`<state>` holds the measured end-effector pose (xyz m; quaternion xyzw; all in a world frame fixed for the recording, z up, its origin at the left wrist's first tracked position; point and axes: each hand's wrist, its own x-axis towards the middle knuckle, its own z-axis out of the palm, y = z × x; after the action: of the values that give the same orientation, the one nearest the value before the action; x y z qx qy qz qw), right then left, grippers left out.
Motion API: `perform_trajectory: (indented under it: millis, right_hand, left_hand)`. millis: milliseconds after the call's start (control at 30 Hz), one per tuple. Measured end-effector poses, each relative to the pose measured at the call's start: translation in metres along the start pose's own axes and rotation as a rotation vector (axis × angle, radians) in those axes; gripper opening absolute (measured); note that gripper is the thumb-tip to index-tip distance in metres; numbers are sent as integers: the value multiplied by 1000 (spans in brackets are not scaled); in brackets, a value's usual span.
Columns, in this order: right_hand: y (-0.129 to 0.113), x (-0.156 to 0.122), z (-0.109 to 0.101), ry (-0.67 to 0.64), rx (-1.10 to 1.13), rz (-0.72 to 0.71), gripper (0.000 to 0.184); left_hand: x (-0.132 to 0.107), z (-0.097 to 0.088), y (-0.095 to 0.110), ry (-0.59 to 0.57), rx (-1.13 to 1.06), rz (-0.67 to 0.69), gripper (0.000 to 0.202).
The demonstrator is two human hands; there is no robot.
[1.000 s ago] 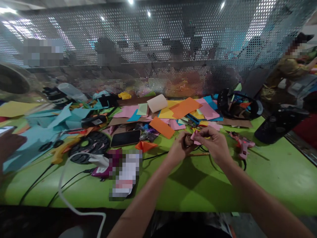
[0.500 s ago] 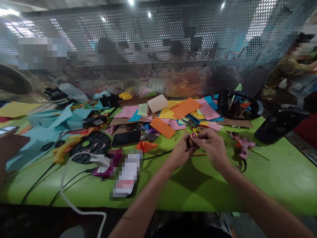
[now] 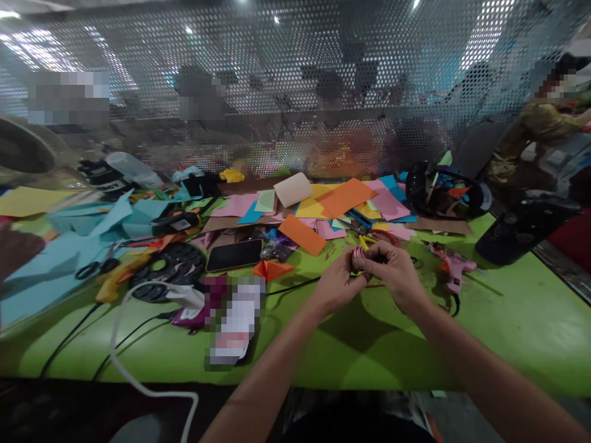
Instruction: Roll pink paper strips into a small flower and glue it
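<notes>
Both my hands meet above the green tabletop [image 3: 378, 363]. Between the fingertips is a small rolled piece [image 3: 358, 252] with pink and white stripes, perhaps paper; fingers cover part of it. My left hand [image 3: 337, 283] pinches it from the left side. My right hand [image 3: 394, 271] has its thumb and fingers closed on its right side. Just beyond my hands lies a yellow-handled tool [image 3: 366, 240]. A pink glue gun [image 3: 454, 271] rests right of my right hand. Left of my left hand sits a folded orange paper shape [image 3: 272, 269].
Coloured paper sheets [image 3: 348, 195] spread along the back before a perforated metal screen [image 3: 277, 86]. A dark tumbler [image 3: 521, 231] and a black basket [image 3: 415, 191] stand right. Leftward are phones [image 3: 234, 255], a yellow glue gun [image 3: 111, 286], scissors [image 3: 95, 267], cords and another person's hand [image 3: 16, 249].
The striped piece shows more of its stripes, and my fingers have shifted slightly around it. At the far left, the other person's hand has moved and the phone by it is out of view.
</notes>
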<state>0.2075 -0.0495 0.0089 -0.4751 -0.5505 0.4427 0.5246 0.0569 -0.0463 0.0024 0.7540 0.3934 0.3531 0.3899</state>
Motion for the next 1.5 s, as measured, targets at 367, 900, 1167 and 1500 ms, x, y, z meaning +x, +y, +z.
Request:
perform_trajectory:
  millis: [367, 900, 1167, 1500]
  right_hand:
    - [-8, 7, -18, -154, -215, -213, 22]
    - [-10, 6, -21, -166, -497, -605, 11]
    - [-12, 8, -27, -251, -626, -645, 12]
    - [-9, 9, -26, -222, -869, -807, 10]
  left_hand:
    - [1, -3, -3, 27, 28, -45, 23]
    - [-1, -2, -9, -59, -383, -82, 32]
    - [0, -3, -13, -48, -387, -84, 34]
    - [1, 0, -20, 12, -341, -143, 46]
